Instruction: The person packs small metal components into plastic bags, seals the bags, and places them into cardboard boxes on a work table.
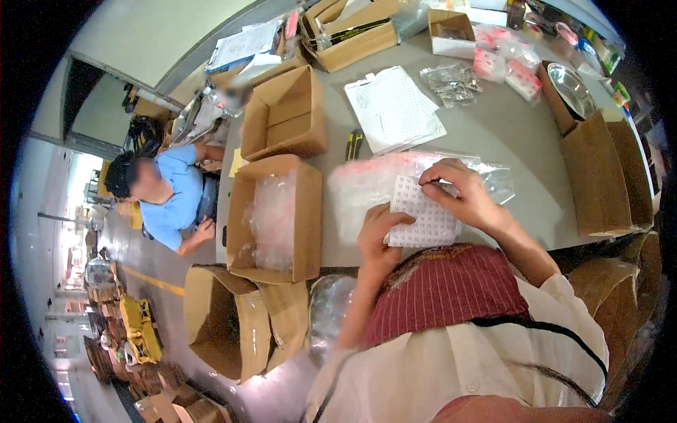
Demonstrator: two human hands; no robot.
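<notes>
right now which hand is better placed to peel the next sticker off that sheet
Probably the right hand: its fingertips already pinch at the top edge of the white sticker sheet. The left hand grips the sheet's lower left side, steadying it.

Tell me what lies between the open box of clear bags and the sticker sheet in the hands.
In the head view, a stack of clear plastic bags lies on the grey table between the box and the sticker sheet.

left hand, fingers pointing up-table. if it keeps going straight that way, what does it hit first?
The left hand already rests on the white sticker sheet. Going straight on, it would slide over that sheet onto the clear plastic bags lying just beyond. Depth is hard to judge in this fisheye view.
</notes>
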